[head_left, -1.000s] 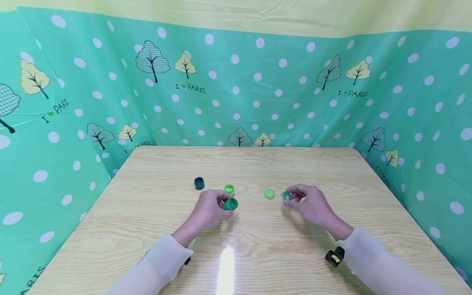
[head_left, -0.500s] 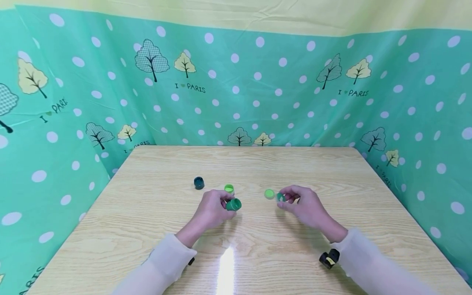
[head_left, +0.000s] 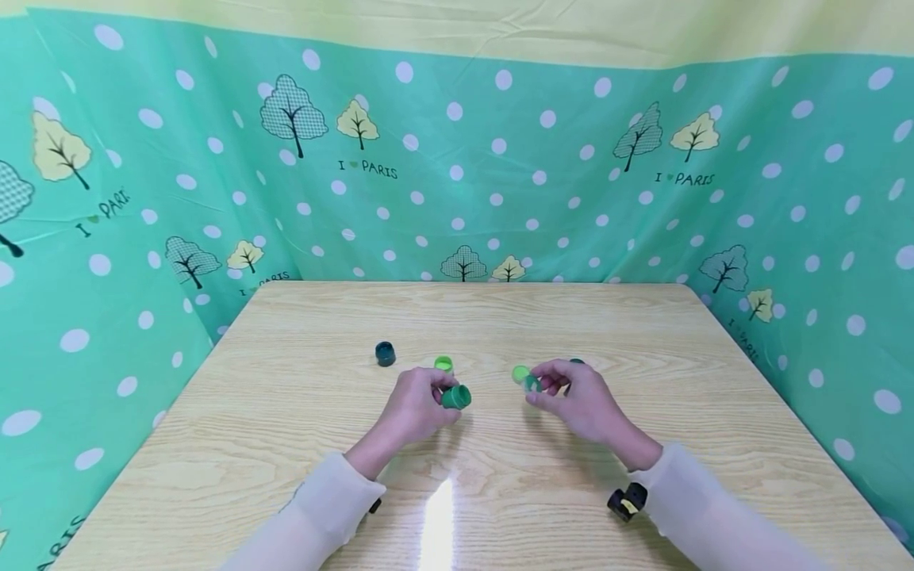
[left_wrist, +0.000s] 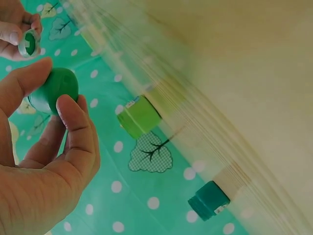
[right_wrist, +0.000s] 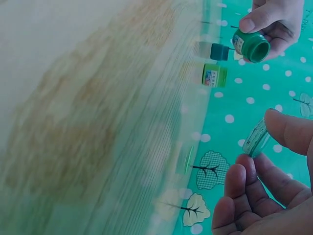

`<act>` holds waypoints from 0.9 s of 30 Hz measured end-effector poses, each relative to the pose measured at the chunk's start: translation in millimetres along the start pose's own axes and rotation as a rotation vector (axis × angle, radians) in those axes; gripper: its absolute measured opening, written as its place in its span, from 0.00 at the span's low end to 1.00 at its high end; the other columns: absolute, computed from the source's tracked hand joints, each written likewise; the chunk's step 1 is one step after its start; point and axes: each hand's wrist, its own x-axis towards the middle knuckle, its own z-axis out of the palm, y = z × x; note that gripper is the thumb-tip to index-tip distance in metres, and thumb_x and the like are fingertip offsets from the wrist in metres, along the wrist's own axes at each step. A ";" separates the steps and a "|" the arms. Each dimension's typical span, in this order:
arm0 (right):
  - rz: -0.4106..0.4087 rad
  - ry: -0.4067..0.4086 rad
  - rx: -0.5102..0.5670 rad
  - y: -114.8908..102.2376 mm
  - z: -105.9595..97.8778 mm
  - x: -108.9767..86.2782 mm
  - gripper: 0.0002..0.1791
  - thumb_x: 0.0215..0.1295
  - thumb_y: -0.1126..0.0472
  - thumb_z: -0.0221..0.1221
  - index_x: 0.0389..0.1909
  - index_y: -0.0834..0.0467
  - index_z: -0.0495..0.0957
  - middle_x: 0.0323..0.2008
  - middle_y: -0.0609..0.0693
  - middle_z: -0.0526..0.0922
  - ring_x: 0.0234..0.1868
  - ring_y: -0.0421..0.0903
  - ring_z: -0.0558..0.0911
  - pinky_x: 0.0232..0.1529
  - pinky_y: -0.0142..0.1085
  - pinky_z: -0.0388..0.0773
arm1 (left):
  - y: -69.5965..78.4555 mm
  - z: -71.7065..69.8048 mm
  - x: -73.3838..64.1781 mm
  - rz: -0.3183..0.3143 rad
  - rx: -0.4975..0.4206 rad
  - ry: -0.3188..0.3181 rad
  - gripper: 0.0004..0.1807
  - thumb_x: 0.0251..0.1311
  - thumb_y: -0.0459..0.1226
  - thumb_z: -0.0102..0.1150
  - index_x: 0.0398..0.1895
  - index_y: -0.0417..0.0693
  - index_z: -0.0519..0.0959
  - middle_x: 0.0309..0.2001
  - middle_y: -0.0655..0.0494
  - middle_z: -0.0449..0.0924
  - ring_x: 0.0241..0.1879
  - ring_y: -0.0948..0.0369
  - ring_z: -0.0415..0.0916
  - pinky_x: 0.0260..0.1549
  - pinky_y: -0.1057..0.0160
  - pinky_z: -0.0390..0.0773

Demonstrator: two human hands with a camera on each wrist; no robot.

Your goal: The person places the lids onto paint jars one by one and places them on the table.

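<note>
My left hand [head_left: 414,404] grips a small green paint jar [head_left: 455,396] tilted on its side, its uncapped mouth turned to the right. In the right wrist view the jar's [right_wrist: 252,46] label and round opening show. My right hand [head_left: 574,396] pinches a clear screw lid [head_left: 532,384] with green inside, between thumb and fingertips. The lid [right_wrist: 256,137] stands on edge in the right wrist view. Just behind the left hand is an uncapped light green paint jar [head_left: 443,364]. A light green lid [head_left: 520,373] lies beside the right fingertips.
An uncapped dark teal paint jar [head_left: 385,354] stands at the left on the wooden table [head_left: 321,476]. Part of a dark teal lid [head_left: 577,361] shows behind the right hand. A patterned green curtain [head_left: 457,198] surrounds the table's back and sides.
My right hand has moved left with its lid, uncovering the dark teal lid behind it. The left hand has brought the green jar slightly to the right.
</note>
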 end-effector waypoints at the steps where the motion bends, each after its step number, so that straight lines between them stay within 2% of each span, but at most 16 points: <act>1: -0.003 -0.001 0.001 -0.4 0.4 0.1 0.16 0.63 0.59 0.72 0.50 0.58 0.84 0.36 0.48 0.81 0.38 0.47 0.78 0.33 0.33 0.74 | 0.1 0.1 -0.1 0.002 0.000 -0.002 0.18 0.49 0.28 0.78 0.45 0.41 0.87 0.33 0.55 0.81 0.32 0.61 0.75 0.35 0.62 0.82; 17: -0.022 -0.016 0.042 -9.9 8.0 0.1 0.16 0.62 0.60 0.73 0.49 0.58 0.84 0.36 0.48 0.82 0.38 0.46 0.78 0.35 0.34 0.75 | 7.6 -0.7 0.9 -0.002 0.000 -0.014 0.16 0.51 0.28 0.77 0.44 0.40 0.86 0.33 0.55 0.81 0.33 0.60 0.76 0.34 0.64 0.83; 27: -0.039 -0.012 0.054 -13.2 13.2 1.6 0.15 0.62 0.60 0.73 0.48 0.57 0.84 0.36 0.47 0.83 0.38 0.45 0.79 0.37 0.34 0.75 | 11.2 1.8 1.7 0.038 0.017 -0.025 0.14 0.52 0.27 0.76 0.44 0.39 0.86 0.37 0.52 0.85 0.35 0.61 0.81 0.37 0.63 0.84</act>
